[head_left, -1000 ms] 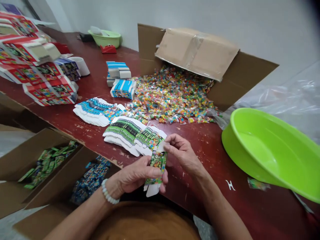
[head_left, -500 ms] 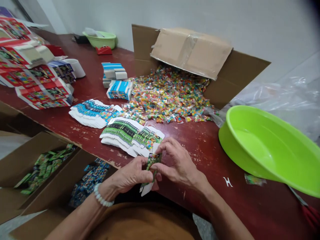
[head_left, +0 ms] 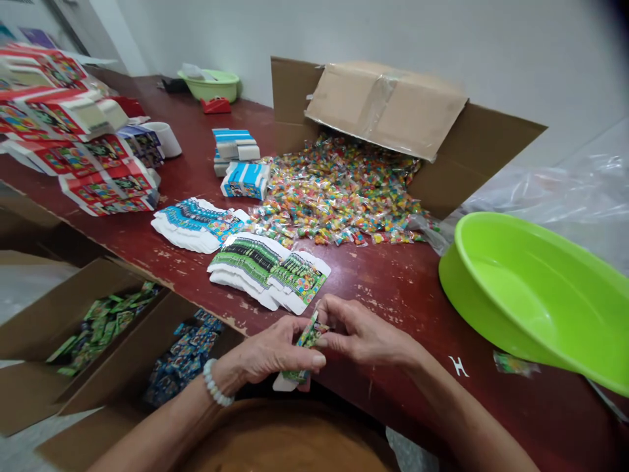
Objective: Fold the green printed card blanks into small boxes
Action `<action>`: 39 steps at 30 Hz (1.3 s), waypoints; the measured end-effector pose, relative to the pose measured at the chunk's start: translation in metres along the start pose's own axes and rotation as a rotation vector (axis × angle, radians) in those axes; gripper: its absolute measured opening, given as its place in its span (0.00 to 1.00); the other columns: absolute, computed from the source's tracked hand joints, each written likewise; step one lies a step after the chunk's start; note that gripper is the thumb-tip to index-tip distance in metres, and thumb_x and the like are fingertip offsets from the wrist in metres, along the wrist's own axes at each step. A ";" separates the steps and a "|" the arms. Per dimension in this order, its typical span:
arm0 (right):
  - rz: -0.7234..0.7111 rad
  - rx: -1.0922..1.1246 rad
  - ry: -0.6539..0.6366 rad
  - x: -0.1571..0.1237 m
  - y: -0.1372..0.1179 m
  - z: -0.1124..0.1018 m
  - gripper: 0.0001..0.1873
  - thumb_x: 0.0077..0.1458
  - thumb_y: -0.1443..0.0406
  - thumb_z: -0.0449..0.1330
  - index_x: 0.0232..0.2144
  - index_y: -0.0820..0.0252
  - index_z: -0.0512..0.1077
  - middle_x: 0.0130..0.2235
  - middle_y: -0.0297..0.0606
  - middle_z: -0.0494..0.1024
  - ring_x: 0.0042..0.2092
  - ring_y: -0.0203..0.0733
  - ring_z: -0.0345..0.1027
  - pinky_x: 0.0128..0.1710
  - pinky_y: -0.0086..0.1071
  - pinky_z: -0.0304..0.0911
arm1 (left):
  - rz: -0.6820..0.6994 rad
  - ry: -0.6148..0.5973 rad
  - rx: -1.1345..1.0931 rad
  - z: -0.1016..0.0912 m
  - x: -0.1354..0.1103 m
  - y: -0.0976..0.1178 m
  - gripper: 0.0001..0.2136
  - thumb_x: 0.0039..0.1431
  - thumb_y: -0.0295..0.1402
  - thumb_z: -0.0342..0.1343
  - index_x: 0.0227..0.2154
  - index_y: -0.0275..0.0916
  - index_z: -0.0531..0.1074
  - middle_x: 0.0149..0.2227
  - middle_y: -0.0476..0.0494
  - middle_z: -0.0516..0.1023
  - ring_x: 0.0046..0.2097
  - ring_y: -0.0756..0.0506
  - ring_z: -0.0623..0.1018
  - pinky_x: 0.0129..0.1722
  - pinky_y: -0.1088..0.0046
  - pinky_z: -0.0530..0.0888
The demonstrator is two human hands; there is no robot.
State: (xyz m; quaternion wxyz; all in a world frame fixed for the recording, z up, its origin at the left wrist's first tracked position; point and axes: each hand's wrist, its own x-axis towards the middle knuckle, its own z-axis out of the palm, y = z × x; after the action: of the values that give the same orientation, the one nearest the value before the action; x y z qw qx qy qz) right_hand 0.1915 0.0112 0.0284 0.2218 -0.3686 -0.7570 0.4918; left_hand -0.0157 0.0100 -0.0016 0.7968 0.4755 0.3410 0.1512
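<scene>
green box (head_left: 310, 335), small and printed, sits tilted between both hands at the near table edge, mostly hidden by fingers. the left hand (head_left: 275, 351) grips its lower part; the right hand (head_left: 356, 328) pinches its upper end between thumb and fingertips. half a second ago the right hand overlapped the fanned green cartons (head_left: 270, 269); now their near corner shows whole, with a gap before the fingers. beyond, a cardboard carton (head_left: 388, 108) spills wrapped candies (head_left: 339, 196). below the edge, at left, one open box (head_left: 49, 311) holds green packets (head_left: 105, 321) and another (head_left: 118, 354) blue packets (head_left: 187, 354). red tabletop (head_left: 393, 282) stretches between the right hand and a lime basin (head_left: 472, 301).
</scene>
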 end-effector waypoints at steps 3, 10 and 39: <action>0.005 0.030 0.241 0.006 0.006 0.010 0.07 0.55 0.67 0.62 0.36 0.57 0.68 0.28 0.28 0.71 0.26 0.32 0.61 0.26 0.26 0.56 | 0.066 0.131 -0.084 0.006 0.001 0.004 0.14 0.47 0.39 0.68 0.29 0.35 0.74 0.26 0.49 0.74 0.24 0.52 0.71 0.26 0.76 0.73; 0.178 0.358 0.511 0.023 0.014 0.032 0.13 0.56 0.56 0.61 0.29 0.61 0.72 0.27 0.33 0.72 0.25 0.36 0.66 0.26 0.30 0.63 | 0.234 0.372 -0.159 0.006 0.007 0.003 0.16 0.52 0.43 0.66 0.32 0.34 0.73 0.28 0.45 0.77 0.28 0.48 0.76 0.29 0.74 0.75; 0.184 0.706 0.491 0.038 0.026 0.027 0.19 0.41 0.58 0.73 0.35 0.59 0.76 0.29 0.32 0.77 0.30 0.35 0.69 0.33 0.29 0.64 | 0.425 0.614 0.019 -0.002 0.001 0.004 0.13 0.55 0.40 0.65 0.35 0.39 0.70 0.31 0.52 0.75 0.32 0.53 0.73 0.31 0.81 0.71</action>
State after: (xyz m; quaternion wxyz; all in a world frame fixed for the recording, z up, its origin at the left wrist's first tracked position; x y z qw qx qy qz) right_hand 0.1579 0.0314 -0.0076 0.4629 -0.4421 -0.4315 0.6357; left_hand -0.0157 0.0141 0.0008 0.6039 0.4753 0.4592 0.4455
